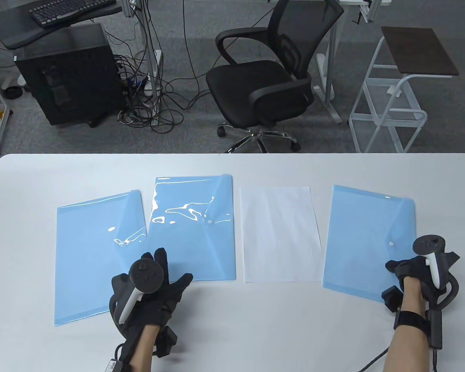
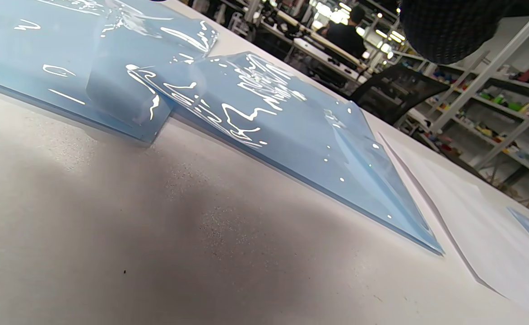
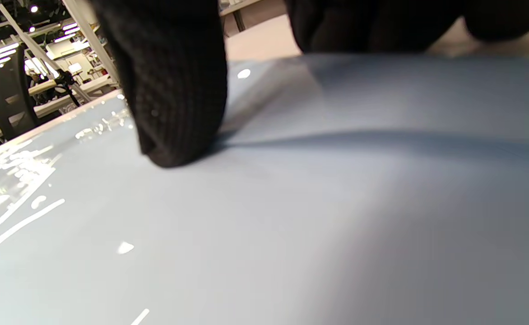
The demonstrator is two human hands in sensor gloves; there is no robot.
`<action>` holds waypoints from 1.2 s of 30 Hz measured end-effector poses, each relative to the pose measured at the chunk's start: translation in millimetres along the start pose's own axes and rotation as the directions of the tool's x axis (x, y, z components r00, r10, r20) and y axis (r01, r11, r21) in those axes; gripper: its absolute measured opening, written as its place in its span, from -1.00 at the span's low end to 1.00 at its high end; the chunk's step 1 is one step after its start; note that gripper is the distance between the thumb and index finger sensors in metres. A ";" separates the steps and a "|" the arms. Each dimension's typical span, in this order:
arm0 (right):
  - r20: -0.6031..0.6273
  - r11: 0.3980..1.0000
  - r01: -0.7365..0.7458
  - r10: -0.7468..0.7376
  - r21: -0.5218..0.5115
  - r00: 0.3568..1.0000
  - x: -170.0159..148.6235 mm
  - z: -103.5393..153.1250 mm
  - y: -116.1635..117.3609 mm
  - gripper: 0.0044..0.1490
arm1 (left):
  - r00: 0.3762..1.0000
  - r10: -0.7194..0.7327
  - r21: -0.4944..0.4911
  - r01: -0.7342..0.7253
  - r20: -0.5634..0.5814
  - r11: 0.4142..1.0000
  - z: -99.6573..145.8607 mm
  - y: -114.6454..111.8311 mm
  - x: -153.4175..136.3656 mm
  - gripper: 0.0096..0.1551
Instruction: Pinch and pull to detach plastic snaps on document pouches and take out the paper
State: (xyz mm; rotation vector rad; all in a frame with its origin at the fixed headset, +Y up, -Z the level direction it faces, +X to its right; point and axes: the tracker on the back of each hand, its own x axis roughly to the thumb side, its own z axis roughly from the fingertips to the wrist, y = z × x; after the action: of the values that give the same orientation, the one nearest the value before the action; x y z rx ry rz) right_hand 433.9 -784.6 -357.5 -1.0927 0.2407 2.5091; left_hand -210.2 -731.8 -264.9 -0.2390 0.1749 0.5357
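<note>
While the spread left hand (image 1: 155,279) hovers over two translucent blue plastic pouches (image 1: 193,228), the right hand (image 1: 414,271) presses the third snapped pouch (image 1: 364,240), grip unclear; white paper sheet (image 1: 281,232) lies between.

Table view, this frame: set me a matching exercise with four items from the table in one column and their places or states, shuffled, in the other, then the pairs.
Items
1. leftmost translucent blue plastic pouch
2. middle blue plastic pouch
3. white paper sheet
4. rightmost blue plastic pouch

States
A. lies bare between two pouches
B. flap down, right hand on its near right corner
C. lies askew, at the row's end
D. left hand hovers at its near left corner

Pairs: 1-C, 2-D, 3-A, 4-B
</note>
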 end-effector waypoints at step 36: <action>0.291 0.871 0.330 -0.230 -0.364 0.928 39.8 135.0 -121.6 -0.51 | 0.989 0.125 -0.001 -0.126 0.072 0.992 17.0 4.3 2.0 0.15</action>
State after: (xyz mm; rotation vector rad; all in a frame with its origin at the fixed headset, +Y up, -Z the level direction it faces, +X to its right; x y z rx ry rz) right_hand 370.4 -621.5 -294.9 -0.8721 -0.5022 2.4411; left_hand -209.0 -722.7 -249.8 -0.2060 0.1215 0.6682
